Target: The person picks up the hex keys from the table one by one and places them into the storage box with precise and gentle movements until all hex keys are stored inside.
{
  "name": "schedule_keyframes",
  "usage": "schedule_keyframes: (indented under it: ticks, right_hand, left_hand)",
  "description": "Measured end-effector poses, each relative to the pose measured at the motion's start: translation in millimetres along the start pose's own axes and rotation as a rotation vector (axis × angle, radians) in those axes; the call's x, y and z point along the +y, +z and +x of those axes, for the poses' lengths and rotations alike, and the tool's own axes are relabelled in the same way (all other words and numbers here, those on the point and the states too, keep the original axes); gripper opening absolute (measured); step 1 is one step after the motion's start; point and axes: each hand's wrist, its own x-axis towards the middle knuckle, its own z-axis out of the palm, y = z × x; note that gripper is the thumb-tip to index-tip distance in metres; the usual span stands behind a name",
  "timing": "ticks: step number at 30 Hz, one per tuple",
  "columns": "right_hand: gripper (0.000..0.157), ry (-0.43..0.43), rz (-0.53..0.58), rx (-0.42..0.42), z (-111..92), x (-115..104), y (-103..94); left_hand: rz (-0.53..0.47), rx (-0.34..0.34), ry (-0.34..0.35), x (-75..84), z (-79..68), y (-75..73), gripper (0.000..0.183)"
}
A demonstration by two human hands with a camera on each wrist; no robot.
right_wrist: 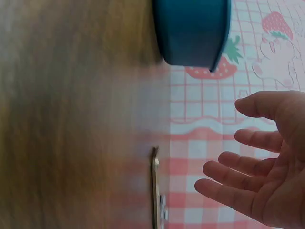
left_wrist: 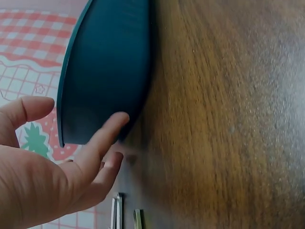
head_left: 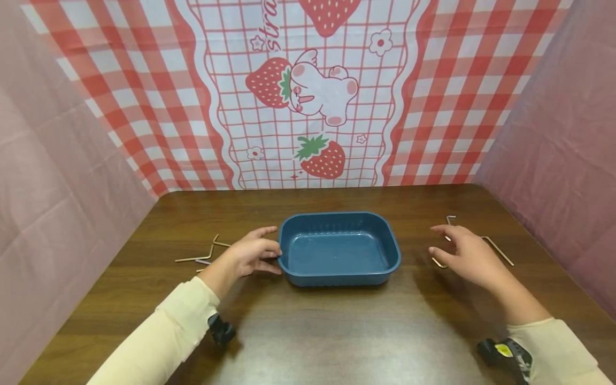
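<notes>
A blue rectangular plastic tray stands on the wooden table, with nothing inside it. My left hand is at its left end, fingers spread and fingertips right at the rim; the left wrist view shows them against the tray's outer wall. To the right of the tray, my right hand hovers with fingers loosely extended, holding nothing. Under and around it lie several L-shaped hex keys, partly hidden by the hand. More hex keys lie beside my left wrist, some covered by the forearm.
The brown wooden table runs back to a checked strawberry-print cloth. Pink cloth walls close off both sides. A black wrist camera hangs below the left sleeve, and another below the right.
</notes>
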Motion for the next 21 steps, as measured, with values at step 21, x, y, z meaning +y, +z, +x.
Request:
schedule_keyframes:
  ticks: [21]
  right_hand:
    - [0.049, -0.106, -0.101, 0.076, 1.5, 61.0, -18.1]
  left_hand:
    - [0.018, -0.073, -0.01, 0.3, 3.2, 2.0, 0.079]
